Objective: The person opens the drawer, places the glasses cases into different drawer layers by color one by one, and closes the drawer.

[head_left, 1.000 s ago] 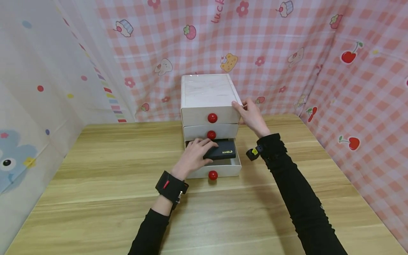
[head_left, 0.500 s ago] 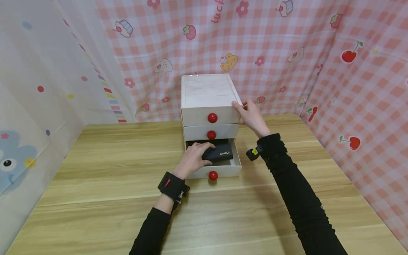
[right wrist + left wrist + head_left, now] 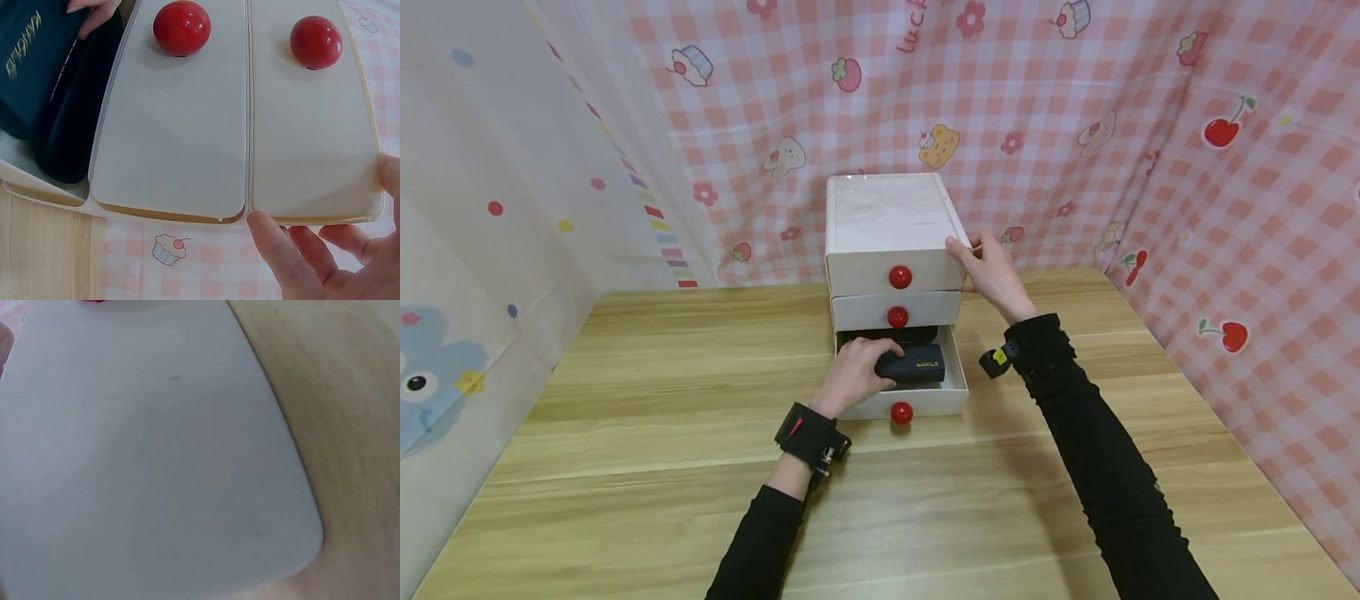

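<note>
A small white cabinet (image 3: 891, 212) has three drawers with red knobs, and its bottom drawer (image 3: 958, 383) is pulled out. My left hand (image 3: 852, 371) reaches into that drawer and holds a black case (image 3: 921, 364) with gold lettering by its left end, fingers above and thumb in front. Behind it lies a second dark, rounded item (image 3: 65, 147), partly hidden. My right hand (image 3: 997, 275) grips the cabinet's upper right side, with thumb and fingers at the edge of the top drawer (image 3: 319, 137). In the left wrist view the white drawer front (image 3: 156, 450) fills most of the picture and my left hand is out of sight.
The cabinet stands near the back of a wooden table (image 3: 662, 433). Behind it hangs a pink checked curtain (image 3: 760, 100), with a whiter curtain (image 3: 497, 150) on the left. The middle drawer (image 3: 857, 312) is closed.
The black case has come slightly forward and left in the drawer with my left hand, revealing more of the dark item behind. My right hand stays on the cabinet.
</note>
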The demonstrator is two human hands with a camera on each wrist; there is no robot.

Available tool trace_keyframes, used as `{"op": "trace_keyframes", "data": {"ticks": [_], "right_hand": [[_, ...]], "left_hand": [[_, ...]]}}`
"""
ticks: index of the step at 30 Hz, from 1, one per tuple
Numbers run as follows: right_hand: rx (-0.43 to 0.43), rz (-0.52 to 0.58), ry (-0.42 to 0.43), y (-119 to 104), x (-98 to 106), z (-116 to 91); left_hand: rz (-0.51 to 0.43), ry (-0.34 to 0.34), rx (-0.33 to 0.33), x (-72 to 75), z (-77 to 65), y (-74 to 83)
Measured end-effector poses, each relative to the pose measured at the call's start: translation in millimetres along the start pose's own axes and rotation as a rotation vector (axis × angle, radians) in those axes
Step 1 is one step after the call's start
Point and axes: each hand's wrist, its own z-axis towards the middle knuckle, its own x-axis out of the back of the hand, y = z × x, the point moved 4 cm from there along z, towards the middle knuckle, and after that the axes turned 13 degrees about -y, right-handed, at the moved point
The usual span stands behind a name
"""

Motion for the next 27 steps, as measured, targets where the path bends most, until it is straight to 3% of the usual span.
{"op": "trace_keyframes", "data": {"ticks": [7, 16, 21, 27], "right_hand": [[-0.005, 0.004, -0.001, 0.7, 1.0, 0.2], [-0.012, 0.007, -0.002, 1.2, 0.1, 0.8], [-0.014, 0.007, -0.002, 1.2, 0.2, 0.8], [-0.01, 0.003, -0.004, 0.9, 0.9, 0.4]], "left_hand": [[-0.012, 0.013, 0.02, 2.1, -0.9, -0.3], [0.041, -0.028, -0.047, 1.7, -2.4, 7.3], [0.059, -0.015, -0.152, 4.1, -6.7, 18.7], [0.206, 0.073, -0.328, 11.9, -15.0, 39.4]]}}
